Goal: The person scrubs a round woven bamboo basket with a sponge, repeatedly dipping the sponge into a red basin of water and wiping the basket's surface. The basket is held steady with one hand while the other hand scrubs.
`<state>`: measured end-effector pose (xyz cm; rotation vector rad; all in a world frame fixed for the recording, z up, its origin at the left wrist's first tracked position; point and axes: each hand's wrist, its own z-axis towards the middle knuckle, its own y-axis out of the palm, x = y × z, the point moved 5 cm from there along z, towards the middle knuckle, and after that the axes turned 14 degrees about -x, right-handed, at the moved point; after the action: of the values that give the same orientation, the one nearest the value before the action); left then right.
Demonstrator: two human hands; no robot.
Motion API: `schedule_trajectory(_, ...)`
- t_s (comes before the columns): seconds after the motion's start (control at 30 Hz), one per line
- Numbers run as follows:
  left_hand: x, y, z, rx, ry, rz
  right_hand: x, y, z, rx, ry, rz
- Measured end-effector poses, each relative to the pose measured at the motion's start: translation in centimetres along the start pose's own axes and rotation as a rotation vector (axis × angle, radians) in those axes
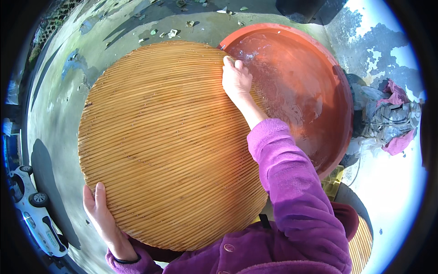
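Note:
A large round mat of thin slats (171,144), yellow-brown like bamboo or reed, lies tilted before me. Its near edge comes up to my lap and its right side overlaps a red basin. My left hand (104,219) holds the mat's lower left edge, thumb on the upper face and the other fingers mostly hidden. At the upper right edge, my right hand (237,77) is closed on the rim, its fingertips partly out of sight. The wide red plastic basin (337,92) holds shallow water with some foam or glints on it.
Wet concrete floor (58,113) with scattered dry leaves (172,33) surrounds me. A dark container (301,10) stands at the top. Plastic bags (390,113) lie right, a yellow crate (332,181) sits below the basin, and another slatted mat (361,243) shows lower right. A white car (37,212) appears at left.

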<state>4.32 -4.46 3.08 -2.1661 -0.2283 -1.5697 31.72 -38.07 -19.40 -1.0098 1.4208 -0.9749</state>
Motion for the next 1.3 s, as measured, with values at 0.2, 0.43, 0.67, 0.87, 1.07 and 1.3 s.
schedule_trajectory(0.2, 0.6, 0.6, -0.1, 0.007, 0.039, 0.066, -5.6, -1.1, -1.5, -0.013, -0.107, -0.004)
schedule_trajectory(0.43, 0.1, 0.1, -0.2, 0.034, -0.019, -0.017, -18.5, -4.9, -5.3, 0.141, -0.784, 0.398)
schedule_trajectory(0.67, 0.0, -0.4, 0.4, -0.016, -0.007, 0.081, -2.0, -0.2, 3.5, -0.019, -0.015, 0.096)
schedule_trajectory(0.87, -0.2, -0.4, 0.0, 0.066, -0.001, 0.082, -16.0, -3.3, -0.7, 0.031, -0.492, 0.188)
schedule_trajectory(1.07, -0.6, -0.8, 0.2, 0.039, -0.043, -0.051, -16.4, -1.8, 2.3, 0.106, -0.571, 0.291)
schedule_trajectory(1.3, -0.1, -0.5, 0.5, -0.033, 0.006, 0.027, -5.6, -0.6, 6.0, -0.133, -0.059, 0.105)
